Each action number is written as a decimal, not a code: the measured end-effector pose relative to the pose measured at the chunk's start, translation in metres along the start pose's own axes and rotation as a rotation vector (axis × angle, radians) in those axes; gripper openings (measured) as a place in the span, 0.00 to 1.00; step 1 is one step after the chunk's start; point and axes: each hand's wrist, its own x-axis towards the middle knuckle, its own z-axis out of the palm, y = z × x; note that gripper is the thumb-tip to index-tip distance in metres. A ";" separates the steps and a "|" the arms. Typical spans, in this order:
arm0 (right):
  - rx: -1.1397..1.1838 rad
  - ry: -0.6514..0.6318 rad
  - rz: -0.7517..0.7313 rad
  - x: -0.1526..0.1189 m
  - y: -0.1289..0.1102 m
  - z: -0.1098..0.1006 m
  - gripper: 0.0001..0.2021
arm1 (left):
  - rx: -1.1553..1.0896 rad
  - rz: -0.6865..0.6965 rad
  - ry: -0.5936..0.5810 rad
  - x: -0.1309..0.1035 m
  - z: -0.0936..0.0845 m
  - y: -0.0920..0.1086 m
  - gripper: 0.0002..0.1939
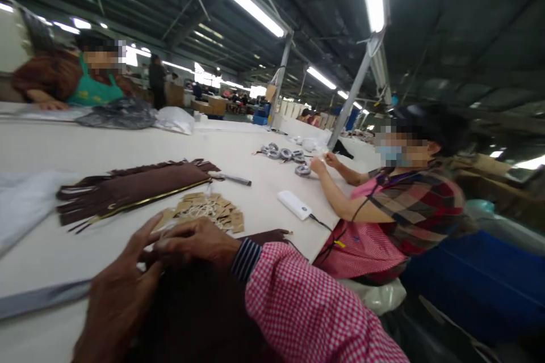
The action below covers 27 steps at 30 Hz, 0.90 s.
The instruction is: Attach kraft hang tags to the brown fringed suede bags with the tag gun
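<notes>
My left hand [121, 289] and my right hand [198, 241] meet at the table's front, over a dark brown bag-like piece [204, 312]. Their fingers are bent and pressed close together around something small. A pale bit shows between the fingertips, too hidden to name. A grey strap [46, 298] runs from the left edge up to my left hand. Just beyond my right hand lies a pile of brown card tags [213, 210] with white strings. Behind them rests a brown fringed bag [140, 188] with a gold zip, a grey strap end [234, 179] beside it.
A co-worker [400, 210] in a pink apron sits at the right, hands near coiled grey straps [285, 153]. A white power bank [293, 204] with a cable lies nearby. Across the white table [238, 147], another person [93, 76] sits beside black plastic [119, 112]. White plastic [25, 198] lies left.
</notes>
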 end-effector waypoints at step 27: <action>-0.757 0.245 -0.167 -0.036 0.012 -0.060 0.07 | -0.194 -0.060 0.756 0.003 -0.035 0.022 0.17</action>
